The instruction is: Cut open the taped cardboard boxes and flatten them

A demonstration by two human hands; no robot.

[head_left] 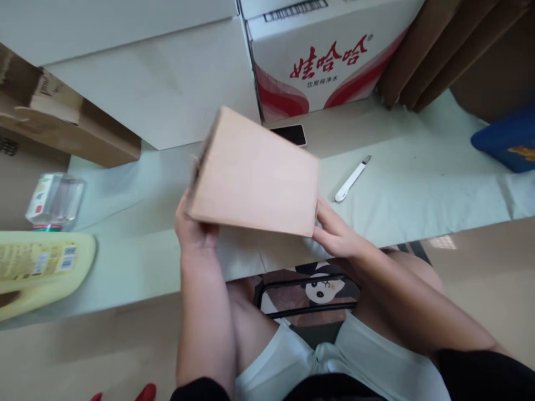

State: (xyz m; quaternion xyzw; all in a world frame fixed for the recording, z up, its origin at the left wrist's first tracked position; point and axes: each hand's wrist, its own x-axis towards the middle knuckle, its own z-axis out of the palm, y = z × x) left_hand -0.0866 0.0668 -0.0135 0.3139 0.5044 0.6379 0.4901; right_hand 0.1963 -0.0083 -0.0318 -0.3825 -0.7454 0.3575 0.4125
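Note:
A plain brown cardboard box (259, 172) is held up, tilted, above the pale green cloth. My left hand (196, 225) grips its lower left corner, with the fingers partly hidden beneath and behind it. At the lower right edge, my right hand (334, 228) closes on the box's other end, its fingertips out of sight behind the cardboard. To the right of the box lies a white utility knife (353, 179) with its tip pointing away from me. A dark-screened phone-like device (291, 135) is partly covered by the box's upper edge.
White cartons (167, 83) and a red-and-white carton (330, 72) stand at the back. On the left are an open brown carton (75, 122), a clear bottle (56, 199) lying down and a yellow bottle (45, 267). A blue container (507, 136) stands right, on the cloth-covered table (137, 250).

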